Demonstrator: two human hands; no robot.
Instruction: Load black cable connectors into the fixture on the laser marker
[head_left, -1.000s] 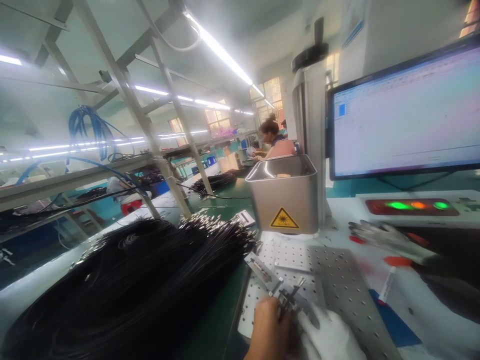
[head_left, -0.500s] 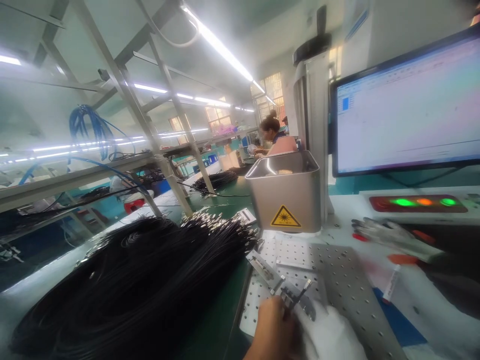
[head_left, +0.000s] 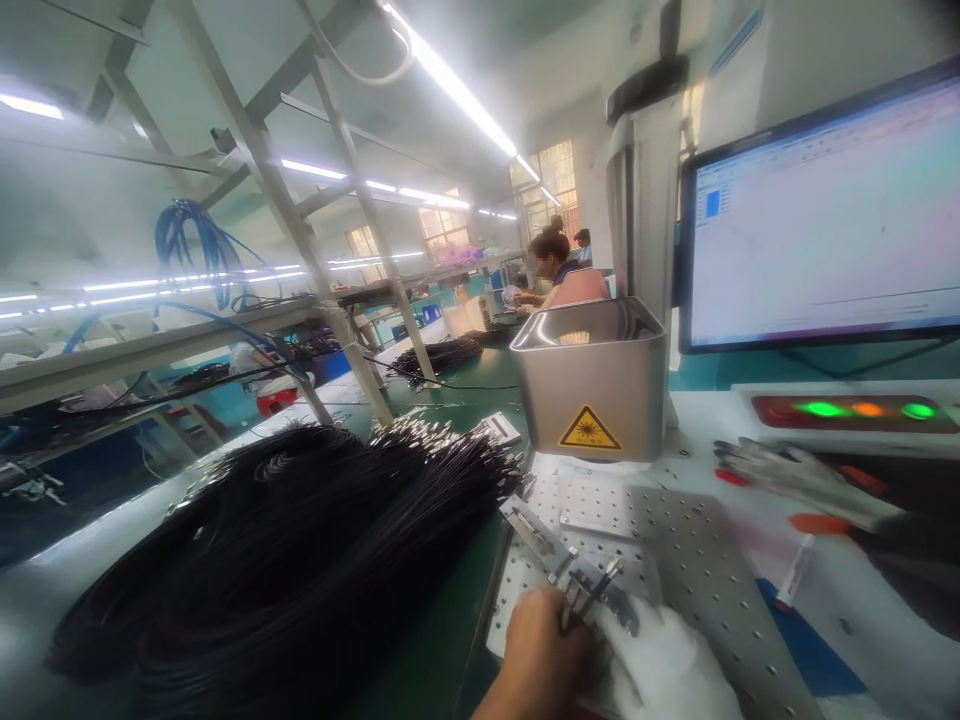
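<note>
My bare left hand (head_left: 536, 635) is closed at the near end of a metal fixture (head_left: 538, 535), its fingers curled on a thin black cable (head_left: 574, 607). A short metal connector end (head_left: 613, 568) sticks up just beyond the fingers. My right hand (head_left: 667, 660), in a white glove, bends close beside the left at the same end of the fixture; what its fingers grip is hidden. The fixture lies slantwise on a perforated metal plate (head_left: 701, 570). Left of it is a large heap of coiled black cables (head_left: 300, 560) with shiny metal ends.
A steel box with a yellow laser warning sign (head_left: 592, 385) stands behind the plate. On the right are a monitor (head_left: 817, 220), a panel with lit buttons (head_left: 855, 411), gray gloves (head_left: 802, 475) and a marker (head_left: 793, 575). A co-worker (head_left: 562, 265) sits farther back.
The view has shifted slightly, so the scene sits a little farther right. Both hands remain together at the fixture's near end, with only slight finger movement.
</note>
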